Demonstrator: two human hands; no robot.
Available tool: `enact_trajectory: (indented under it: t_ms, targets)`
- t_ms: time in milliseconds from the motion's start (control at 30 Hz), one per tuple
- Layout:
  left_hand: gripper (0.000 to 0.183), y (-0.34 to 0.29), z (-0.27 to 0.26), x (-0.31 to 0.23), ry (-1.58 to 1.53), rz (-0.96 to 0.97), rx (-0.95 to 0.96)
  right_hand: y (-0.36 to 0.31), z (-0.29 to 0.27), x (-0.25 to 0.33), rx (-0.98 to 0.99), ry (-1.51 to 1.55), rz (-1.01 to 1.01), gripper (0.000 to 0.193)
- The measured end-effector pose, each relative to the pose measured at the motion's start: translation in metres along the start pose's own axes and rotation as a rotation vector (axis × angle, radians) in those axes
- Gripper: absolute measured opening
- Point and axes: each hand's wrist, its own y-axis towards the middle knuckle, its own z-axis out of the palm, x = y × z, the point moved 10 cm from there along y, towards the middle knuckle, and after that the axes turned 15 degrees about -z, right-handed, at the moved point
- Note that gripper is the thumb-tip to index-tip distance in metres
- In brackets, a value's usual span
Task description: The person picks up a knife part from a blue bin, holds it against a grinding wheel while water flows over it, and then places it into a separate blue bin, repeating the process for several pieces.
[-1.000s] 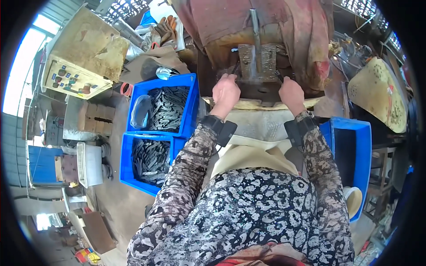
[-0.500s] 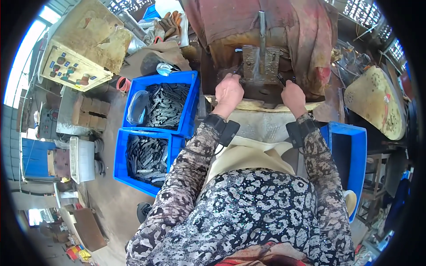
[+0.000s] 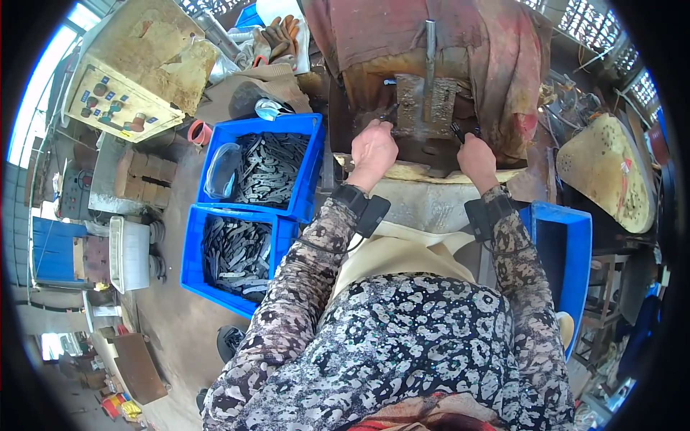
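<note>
Both my hands are at the front of a wet machine under a reddish-brown cloth cover (image 3: pixel 402 32). My left hand (image 3: pixel 374 152) is closed, its knuckles up, left of a wet metal plate (image 3: pixel 413 108); whatever it may grip is hidden. My right hand (image 3: pixel 477 161) is closed around a thin dark metal piece (image 3: pixel 457 132), whose end sticks out toward the plate. A metal rod (image 3: pixel 430 65) rises upright by the plate. Below both hands runs the worn pale front edge (image 3: pixel 417 172) of the machine's trough.
Two blue crates, an upper one (image 3: pixel 316 154) and a lower one (image 3: pixel 188 251), hold many dark metal pieces on my left. Another blue crate (image 3: pixel 583 251) stands on my right. A control box (image 3: pixel 126 100) with knobs sits far left, near work gloves (image 3: pixel 279 39).
The dark piece in my right hand shows more clearly, lifted slightly away from the plate. Water splashing around the plate has lessened. My left hand has barely moved.
</note>
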Motion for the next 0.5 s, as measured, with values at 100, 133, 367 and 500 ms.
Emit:
enact_trajectory:
  t_ms: [100, 133, 367, 500]
  targets:
    - [0.023, -0.0006, -0.001, -0.0012, 0.01, 0.002, -0.001, -0.0002, -0.0004, 0.0011, 0.009, -0.003, 0.0, 0.022]
    - [0.023, -0.0008, -0.001, -0.0015, 0.011, 0.006, -0.003, -0.0004, -0.0011, 0.0016, 0.006, -0.007, -0.003, 0.022]
    - [0.021, -0.0005, 0.0001, -0.0019, 0.022, 0.018, -0.009, 0.0, -0.0015, -0.0002, -0.02, -0.023, -0.004, 0.022]
    - [0.02, -0.0004, -0.0007, -0.0015, 0.01, 0.018, -0.021, 0.0005, 0.0005, -0.0011, -0.019, -0.015, -0.001, 0.022]
